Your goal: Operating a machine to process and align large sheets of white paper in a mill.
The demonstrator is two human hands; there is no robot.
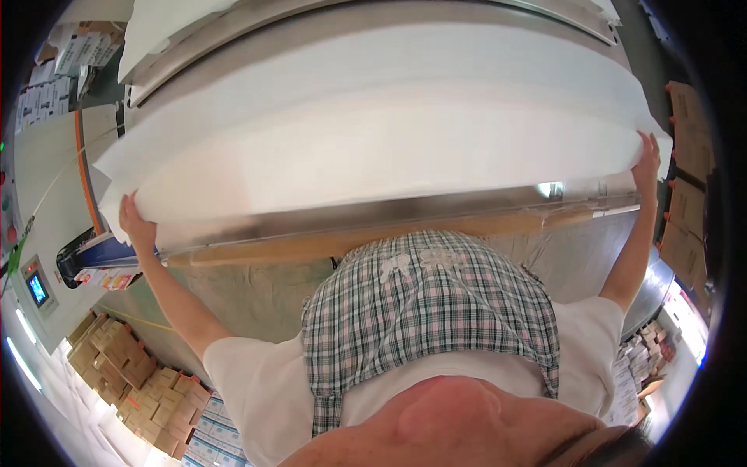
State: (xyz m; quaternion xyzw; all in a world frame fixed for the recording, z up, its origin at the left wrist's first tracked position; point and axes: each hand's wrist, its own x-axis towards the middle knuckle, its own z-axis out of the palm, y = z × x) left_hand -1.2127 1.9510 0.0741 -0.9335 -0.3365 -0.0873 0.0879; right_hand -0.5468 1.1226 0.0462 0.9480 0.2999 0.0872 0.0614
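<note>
A wide white sheet (436,132), paper or thin cloth by its look, stretches across the bench in front of me. At its left end my left hand (138,224) is closed on the near corner, with the fingertips showing on the sheet. My right hand (647,159) grips the opposite end, its fingers bent over the edge. Between the two hands the near edge runs above the shiny bench surface (350,216). A metal bar (257,33) crosses the far side behind the sheet.
A machine panel with a small lit screen (36,289) stands at the left. Stacked brown cartons (120,350) are behind it, and more cartons (689,214) line the right side. A wooden-coloured edge (272,249) runs along the bench front, against my checked apron (436,311).
</note>
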